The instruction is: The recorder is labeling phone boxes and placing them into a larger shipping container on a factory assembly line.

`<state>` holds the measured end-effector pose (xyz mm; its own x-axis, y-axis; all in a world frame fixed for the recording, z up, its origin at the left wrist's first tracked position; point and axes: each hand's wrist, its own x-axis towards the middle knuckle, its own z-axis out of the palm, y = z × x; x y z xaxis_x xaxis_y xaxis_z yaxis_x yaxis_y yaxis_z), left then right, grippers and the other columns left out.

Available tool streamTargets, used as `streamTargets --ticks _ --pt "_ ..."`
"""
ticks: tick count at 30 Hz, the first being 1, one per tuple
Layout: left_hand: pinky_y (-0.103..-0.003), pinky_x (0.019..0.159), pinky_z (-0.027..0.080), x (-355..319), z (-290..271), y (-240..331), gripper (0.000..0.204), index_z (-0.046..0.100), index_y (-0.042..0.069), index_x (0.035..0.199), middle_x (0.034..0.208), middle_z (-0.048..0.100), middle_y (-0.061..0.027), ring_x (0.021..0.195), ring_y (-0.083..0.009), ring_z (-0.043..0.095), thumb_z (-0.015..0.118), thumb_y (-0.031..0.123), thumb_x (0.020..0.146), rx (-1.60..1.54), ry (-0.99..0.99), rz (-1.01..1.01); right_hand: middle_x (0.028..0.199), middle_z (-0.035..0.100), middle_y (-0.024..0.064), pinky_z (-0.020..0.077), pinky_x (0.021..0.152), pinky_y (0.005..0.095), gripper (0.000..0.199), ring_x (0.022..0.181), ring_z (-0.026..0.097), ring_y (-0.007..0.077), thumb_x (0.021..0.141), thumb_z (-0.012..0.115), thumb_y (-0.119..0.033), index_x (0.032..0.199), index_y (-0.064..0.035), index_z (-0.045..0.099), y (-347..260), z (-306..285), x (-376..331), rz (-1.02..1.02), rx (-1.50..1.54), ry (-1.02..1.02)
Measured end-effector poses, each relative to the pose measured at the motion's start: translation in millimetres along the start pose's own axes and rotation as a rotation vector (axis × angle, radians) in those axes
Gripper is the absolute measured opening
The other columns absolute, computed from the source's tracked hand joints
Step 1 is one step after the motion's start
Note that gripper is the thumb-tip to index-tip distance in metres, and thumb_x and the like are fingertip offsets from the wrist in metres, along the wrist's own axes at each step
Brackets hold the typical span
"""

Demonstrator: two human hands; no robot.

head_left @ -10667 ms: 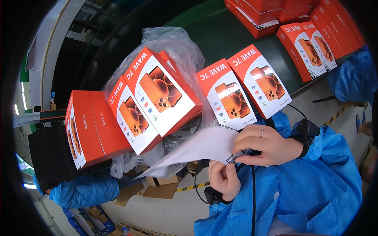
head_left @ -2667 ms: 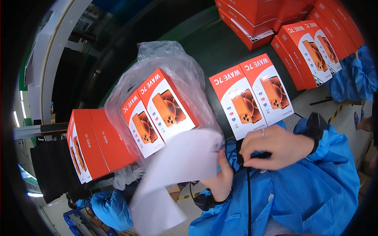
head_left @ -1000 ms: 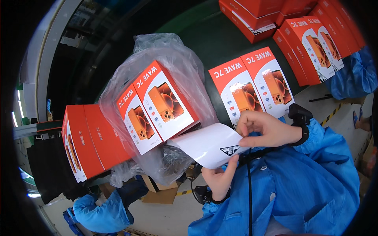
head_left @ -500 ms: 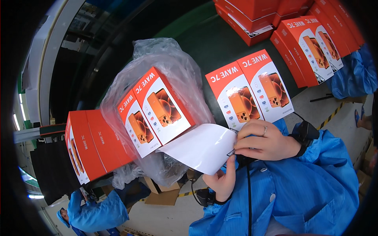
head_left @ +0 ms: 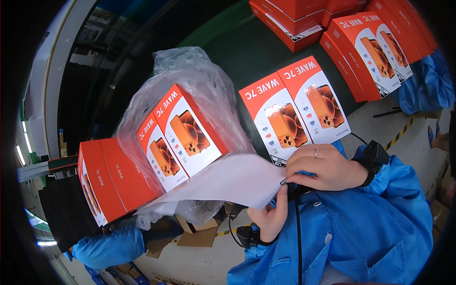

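Observation:
A glossy white sheet (head_left: 223, 179) stretches left from my hands, bowed, its far end reaching in front of the bagged boxes. My left hand (head_left: 271, 219) grips the sheet's right corner, thumb on top, its other fingers partly hidden behind. My right hand (head_left: 327, 167) pinches a small black-and-white sticker (head_left: 283, 181) at that same corner, fingertips almost touching my left thumb. Just beyond my right hand lie two red-and-white phone boxes (head_left: 290, 111) side by side. Two more phone boxes (head_left: 183, 135) sit in a clear plastic bag (head_left: 223, 90), behind the sheet.
Red boxes (head_left: 114, 175) stand at the left end of the dark green table (head_left: 223, 52). Stacked red boxes (head_left: 365, 57) fill the far right. A blue-sleeved person (head_left: 422, 85) is beside them; another blue-clad person (head_left: 111, 247) is at lower left, near an opened carton (head_left: 197, 232).
The sheet's far end has swung left and flattened out, now showing longer. My hands keep their hold in nearly the same place. The view has shifted slightly.

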<state>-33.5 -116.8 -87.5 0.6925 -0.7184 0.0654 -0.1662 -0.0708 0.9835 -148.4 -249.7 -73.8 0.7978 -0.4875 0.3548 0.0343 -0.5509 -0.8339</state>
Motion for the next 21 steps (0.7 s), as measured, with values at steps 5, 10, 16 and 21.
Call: streamTargets --ticks 5,10,16,21 --pt "-0.031 0.059 0.047 -2 2 3 0.010 0.062 -0.003 0.088 0.075 0.064 -0.0145 0.064 -0.0185 0.061 0.059 0.004 0.083 0.288 -0.023 0.117 0.085 0.058 0.0060 0.0486 0.066 0.0325 0.012 0.077 0.060 0.0226 0.076 0.066 -0.011 0.082 -0.0053 0.057 -4 -4 -3 -0.039 -0.088 0.029" --pt "-0.030 0.064 0.047 6 -3 -2 0.021 0.053 -0.011 0.099 0.085 0.062 -0.0178 0.073 -0.0198 0.060 0.053 0.007 0.088 0.144 0.288 0.122 0.074 0.059 0.0081 0.0475 0.058 0.0290 0.012 0.065 0.060 0.0166 0.076 0.066 -0.012 0.077 -0.0015 0.062 4 -65 3 0.412 0.170 -0.187" --pt "-0.027 0.075 0.048 5 -7 -4 0.029 0.042 -0.008 0.113 0.106 0.056 -0.0187 0.087 -0.0198 0.060 0.050 0.008 0.091 0.088 0.252 0.049 0.064 0.057 0.0050 0.0420 0.051 0.0272 0.010 0.055 0.053 0.0131 0.077 0.063 -0.011 0.075 -0.0013 0.062 38 -77 0 0.617 0.007 -0.354" --pt "-0.027 0.075 0.049 5 -3 -2 0.030 0.042 -0.008 0.114 0.106 0.056 -0.0193 0.088 -0.0195 0.060 0.050 0.009 0.091 0.122 0.225 0.058 0.062 0.054 0.0055 0.0415 0.052 0.0301 0.008 0.054 0.052 0.0162 0.076 0.061 -0.008 0.072 -0.0017 0.060 42 -77 0 0.533 -0.045 -0.374"
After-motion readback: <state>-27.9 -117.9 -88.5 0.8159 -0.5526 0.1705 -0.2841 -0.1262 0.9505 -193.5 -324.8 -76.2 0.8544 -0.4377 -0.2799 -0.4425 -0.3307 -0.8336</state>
